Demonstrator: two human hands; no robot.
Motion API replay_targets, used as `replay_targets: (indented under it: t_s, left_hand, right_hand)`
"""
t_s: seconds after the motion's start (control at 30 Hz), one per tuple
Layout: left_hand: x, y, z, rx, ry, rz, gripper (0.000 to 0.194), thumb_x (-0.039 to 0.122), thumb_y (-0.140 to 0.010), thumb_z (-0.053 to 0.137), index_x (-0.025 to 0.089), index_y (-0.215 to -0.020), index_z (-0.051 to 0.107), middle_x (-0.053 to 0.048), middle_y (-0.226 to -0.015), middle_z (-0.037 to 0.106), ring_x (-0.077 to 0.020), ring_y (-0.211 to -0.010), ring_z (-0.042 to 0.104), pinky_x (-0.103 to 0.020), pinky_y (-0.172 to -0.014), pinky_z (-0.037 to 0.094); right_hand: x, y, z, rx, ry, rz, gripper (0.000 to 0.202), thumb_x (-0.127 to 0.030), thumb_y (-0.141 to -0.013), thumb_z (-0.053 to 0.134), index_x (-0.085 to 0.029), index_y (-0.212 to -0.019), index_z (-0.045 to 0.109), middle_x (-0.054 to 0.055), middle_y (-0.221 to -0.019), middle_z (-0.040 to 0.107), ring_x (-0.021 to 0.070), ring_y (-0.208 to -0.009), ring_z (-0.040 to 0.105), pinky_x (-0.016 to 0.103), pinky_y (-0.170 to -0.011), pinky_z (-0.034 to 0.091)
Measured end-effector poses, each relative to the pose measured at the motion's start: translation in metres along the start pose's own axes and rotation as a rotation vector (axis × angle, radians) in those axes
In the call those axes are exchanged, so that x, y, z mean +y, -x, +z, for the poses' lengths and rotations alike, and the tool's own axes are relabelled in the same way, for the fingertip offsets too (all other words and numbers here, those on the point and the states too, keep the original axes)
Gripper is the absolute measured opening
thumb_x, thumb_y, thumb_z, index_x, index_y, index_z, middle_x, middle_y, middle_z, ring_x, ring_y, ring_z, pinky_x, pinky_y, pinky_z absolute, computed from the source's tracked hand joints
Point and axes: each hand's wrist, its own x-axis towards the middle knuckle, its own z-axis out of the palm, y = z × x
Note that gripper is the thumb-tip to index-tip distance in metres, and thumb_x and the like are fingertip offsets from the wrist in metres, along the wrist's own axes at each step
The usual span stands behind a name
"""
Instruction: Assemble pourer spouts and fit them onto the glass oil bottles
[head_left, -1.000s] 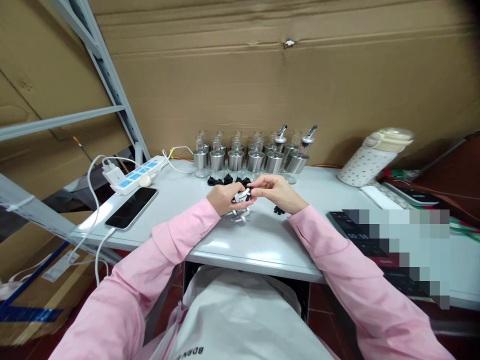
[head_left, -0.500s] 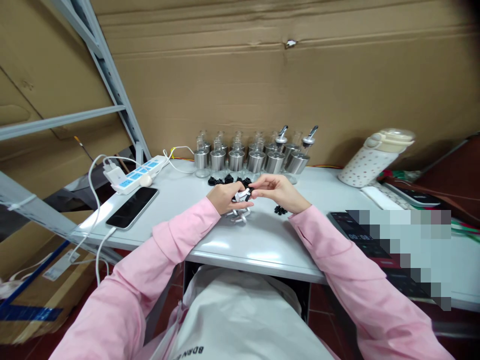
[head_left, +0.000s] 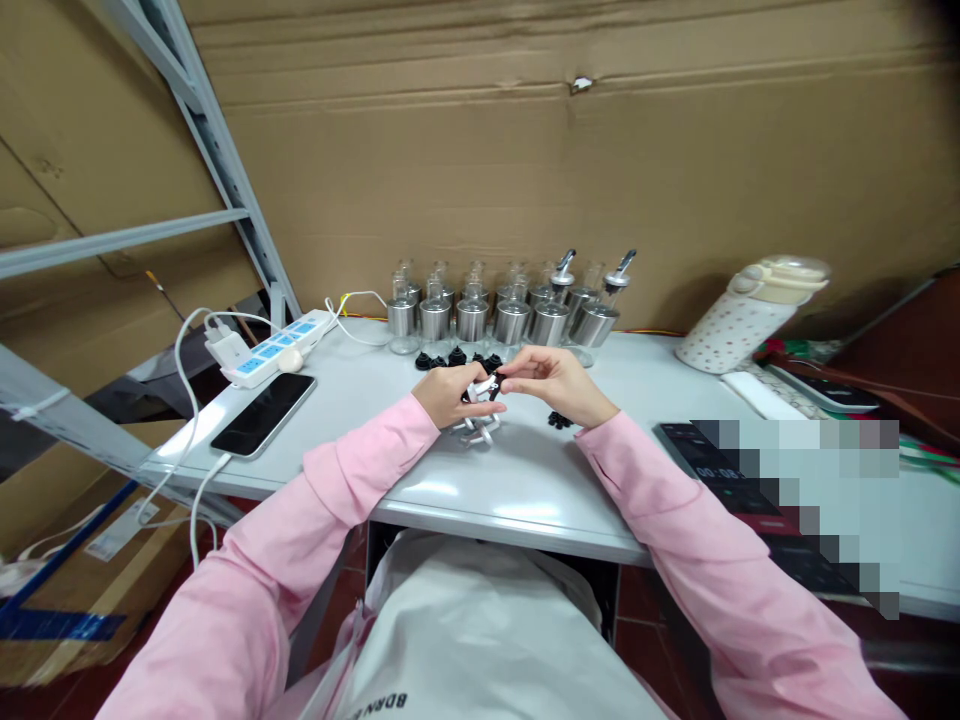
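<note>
A long pink left sleeve (head_left: 300,520) is seen in the lower left of the frame, and a matching right sleeve (head_left: 697,530) in the lower right. Both are creased and cut loosely. At the bottom centre, a pale grey-white garment (head_left: 484,630) is worn, on which dark letters (head_left: 385,706) are printed.

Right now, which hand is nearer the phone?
Left. The left hand is to the phone's right; the right hand is farther along that same side.

Bottles (head_left: 472,322) behind parts (head_left: 457,357) on table (head_left: 540,485), phone (head_left: 264,416) left, flask (head_left: 735,318) right
</note>
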Motion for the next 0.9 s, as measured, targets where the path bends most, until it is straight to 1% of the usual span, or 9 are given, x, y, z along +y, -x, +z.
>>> replay_targets:
  t_s: [0.13,0.23,0.37,0.53,0.63,0.83,0.9]
  left_hand:
    - [-0.001,0.001,0.0,-0.03,-0.023,-0.002,0.042,0.059,-0.077,0.051,0.017,-0.076,0.049,0.003,-0.059,0.053,-0.0088,-0.05,0.049,-0.019,-0.051,0.036]
    - [0.0,0.001,0.001,-0.053,-0.029,-0.017,0.038,0.055,-0.077,0.053,0.017,-0.076,0.049,0.003,-0.059,0.052,-0.0087,-0.05,0.049,-0.019,-0.051,0.035]
    - [0.001,0.001,0.002,-0.028,0.003,-0.009,0.03,0.046,-0.079,0.052,0.017,-0.074,0.048,0.004,-0.058,0.051,-0.0078,-0.049,0.046,-0.018,-0.049,0.034]
    - [0.003,0.001,0.003,0.006,0.018,-0.002,0.021,0.038,-0.079,0.048,0.018,-0.073,0.046,0.004,-0.057,0.049,-0.0078,-0.049,0.044,-0.018,-0.05,0.034]
    - [0.005,0.0,0.001,0.006,0.01,0.011,0.02,0.037,-0.08,0.045,0.018,-0.073,0.045,0.003,-0.058,0.049,-0.0085,-0.05,0.045,-0.019,-0.051,0.034]
    - [0.01,-0.001,-0.006,-0.015,0.005,0.016,0.024,0.038,-0.085,0.039,0.016,-0.078,0.048,0.0,-0.067,0.052,-0.0103,-0.057,0.048,-0.02,-0.055,0.038]
    - [0.011,0.0,-0.008,-0.032,0.012,0.014,0.026,0.039,-0.087,0.039,0.016,-0.083,0.05,-0.001,-0.071,0.054,-0.0111,-0.06,0.051,-0.021,-0.058,0.039]
  right_hand:
    - [-0.005,0.0,0.0,-0.077,0.061,0.023,0.03,-0.026,-0.058,0.077,-0.017,-0.085,0.068,0.002,-0.077,0.071,0.0164,-0.073,0.066,0.033,-0.075,0.053]
    - [-0.007,0.001,0.0,-0.117,0.095,0.043,0.028,-0.026,-0.06,0.075,-0.017,-0.086,0.069,0.002,-0.076,0.071,0.0157,-0.072,0.066,0.032,-0.075,0.052]
    - [-0.006,0.001,0.0,-0.112,0.051,0.026,0.026,-0.025,-0.059,0.076,-0.016,-0.083,0.07,0.003,-0.078,0.071,0.0161,-0.074,0.066,0.032,-0.075,0.052]
    - [-0.004,0.0,0.0,-0.064,0.054,0.04,0.028,-0.025,-0.055,0.078,-0.017,-0.081,0.07,0.002,-0.074,0.071,0.0168,-0.072,0.067,0.034,-0.076,0.053]
    - [-0.003,0.0,-0.001,-0.053,0.057,0.06,0.029,-0.025,-0.054,0.079,-0.018,-0.081,0.071,0.001,-0.073,0.071,0.0171,-0.072,0.067,0.035,-0.076,0.053]
    - [-0.006,0.0,-0.002,-0.071,0.049,0.069,0.035,-0.024,-0.055,0.078,-0.019,-0.089,0.07,0.003,-0.084,0.071,0.017,-0.078,0.065,0.036,-0.081,0.05]
    - [-0.007,0.001,-0.002,-0.089,0.046,0.082,0.036,-0.024,-0.056,0.078,-0.018,-0.091,0.07,0.003,-0.083,0.07,0.0163,-0.077,0.064,0.036,-0.081,0.049]
